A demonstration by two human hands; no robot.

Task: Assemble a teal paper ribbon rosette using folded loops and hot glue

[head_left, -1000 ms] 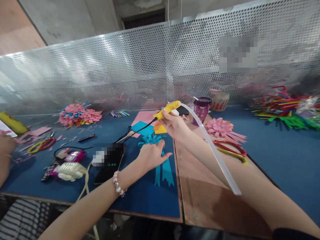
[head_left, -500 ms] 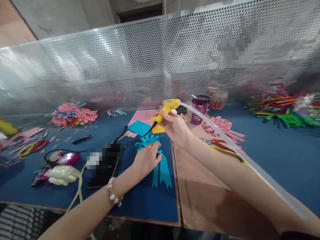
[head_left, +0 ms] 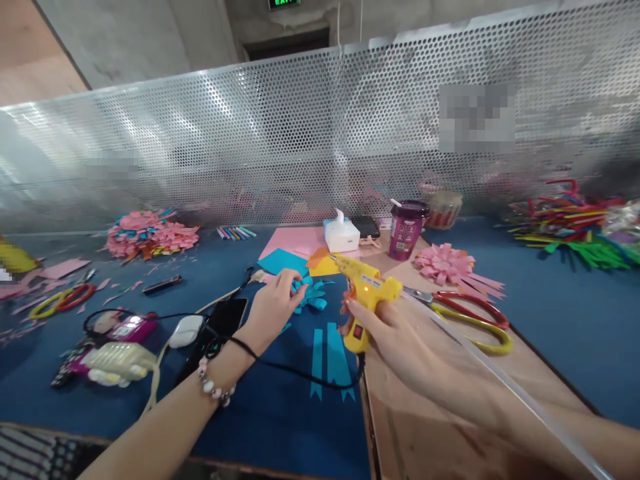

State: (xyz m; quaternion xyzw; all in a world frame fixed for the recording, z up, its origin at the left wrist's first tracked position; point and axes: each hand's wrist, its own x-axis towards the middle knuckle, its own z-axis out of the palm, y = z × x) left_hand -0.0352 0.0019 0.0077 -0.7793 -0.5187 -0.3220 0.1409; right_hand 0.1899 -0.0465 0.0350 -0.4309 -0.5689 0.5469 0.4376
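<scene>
My right hand (head_left: 400, 333) is wrapped round the handle of a yellow glue gun (head_left: 370, 287), its nozzle angled up and to the left. A small orange light glows on the gun's side, and a long clear glue stick (head_left: 480, 353) trails from its back over my forearm. With its fingers closed, my left hand (head_left: 273, 307) pinches the left side of a blue paper flower (head_left: 314, 295). Just below the flower, blue paper strips (head_left: 337, 357) with notched ends lie on the blue mat. The gun's nozzle is to the right of the flower, apart from it.
Red-and-yellow scissors (head_left: 470, 320) and a pink paper flower (head_left: 445, 263) lie to the right. A purple cup (head_left: 407, 230) and a tissue box (head_left: 341, 235) stand behind. At left are a phone (head_left: 220, 333) and a white case (head_left: 186, 331). The gun's black cord (head_left: 300, 377) crosses the strips.
My right hand has brought the glue gun down and nearer, turning its nozzle into view. My left hand has shifted left and now pinches the flower's edge, with the strips showing apart from it.
</scene>
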